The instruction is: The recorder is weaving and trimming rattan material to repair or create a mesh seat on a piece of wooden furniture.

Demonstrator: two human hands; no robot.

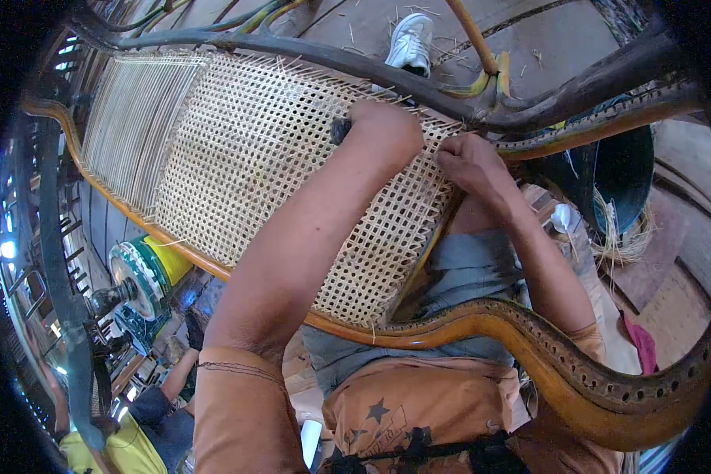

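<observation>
A pale woven cane panel (253, 150) is stretched across a curved, varnished wooden chair frame (419, 336) over my lap. My left hand (383, 118) bends down at the panel's far edge, its fingers hidden behind the wrist. Beside it is a small dark object (340, 130), whose kind I cannot make out. My right hand (474, 162) is closed in a pinch at the panel's right far corner, close to the loose strand ends; what lies between its fingertips does not show. Open mesh covers most of the panel, while its left end has parallel strands (130, 110).
A dark frame rail (308, 51) runs along the far side. At right stands a dark bucket (624, 174) beside a bundle of loose cane strands (628, 237). A white shoe (411, 43) rests on the floor beyond. Another person in a yellow shirt (126, 446) is at lower left.
</observation>
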